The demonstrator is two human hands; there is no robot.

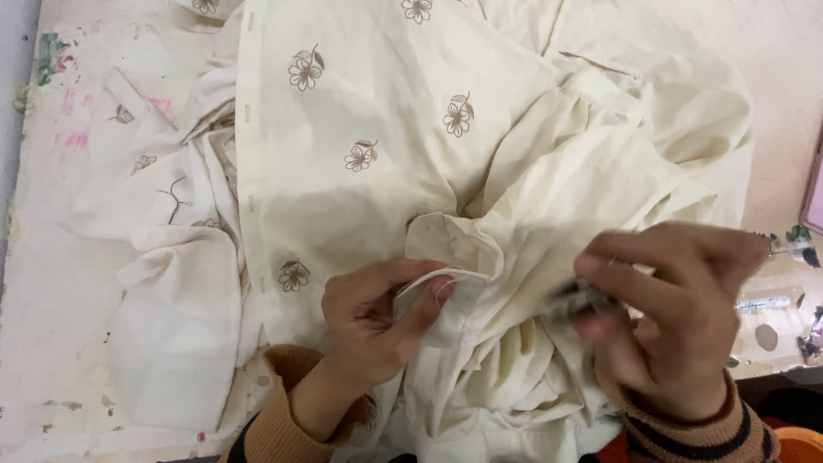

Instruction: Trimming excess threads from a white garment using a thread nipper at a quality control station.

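A cream cloth garment [386, 129] with brown embroidered flowers and a buttonhole strip lies crumpled over the table. My left hand [377, 317] pinches a folded hem of this garment between thumb and fingers, low in the middle of the view. My right hand [677, 317] hovers to the right over the bunched fabric, fingers closed on a small dark blurred tool [579, 300] whose kind I cannot tell. A thin thread seems to run between the hem and the right hand. Both wrists wear brown striped knit cuffs.
The table top [51, 257] is pale and stained with pink and green paint at the left. At the right edge lie a pen-like object [763, 303] and small scraps. A pink-edged object [813, 193] shows at the far right.
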